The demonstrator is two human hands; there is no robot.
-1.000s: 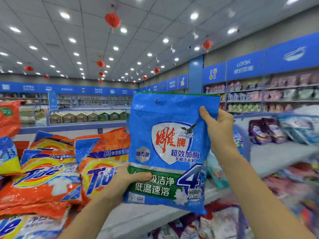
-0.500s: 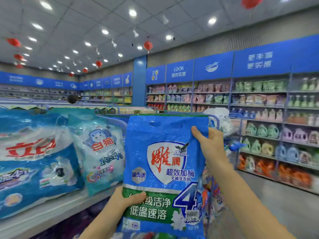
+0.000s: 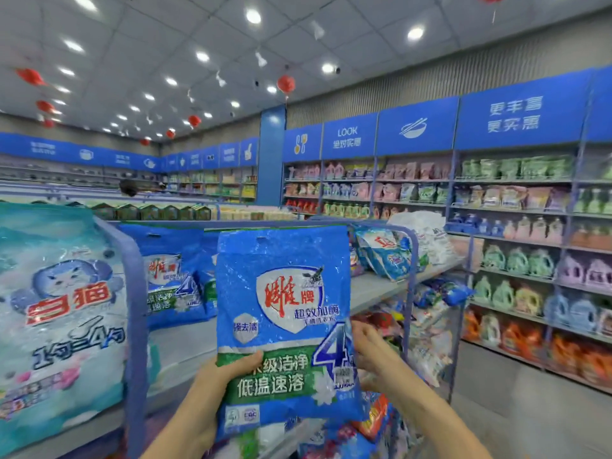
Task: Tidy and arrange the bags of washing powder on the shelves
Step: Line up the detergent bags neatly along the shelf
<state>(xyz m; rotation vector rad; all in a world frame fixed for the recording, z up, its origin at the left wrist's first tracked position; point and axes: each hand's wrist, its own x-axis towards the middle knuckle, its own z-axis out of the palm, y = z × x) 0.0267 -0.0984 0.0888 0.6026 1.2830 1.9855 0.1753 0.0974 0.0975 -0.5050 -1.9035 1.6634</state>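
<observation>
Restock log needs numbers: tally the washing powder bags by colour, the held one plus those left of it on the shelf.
held blue bag: 1
blue shelf bag: 1 in plain view, perhaps another behind it
pale teal cat bag: 1
Total: 3 plainly seen

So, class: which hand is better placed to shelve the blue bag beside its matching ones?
Probably left: the left hand grips the blue bag on the side nearest the matching bags; the right hand is farther.
</observation>
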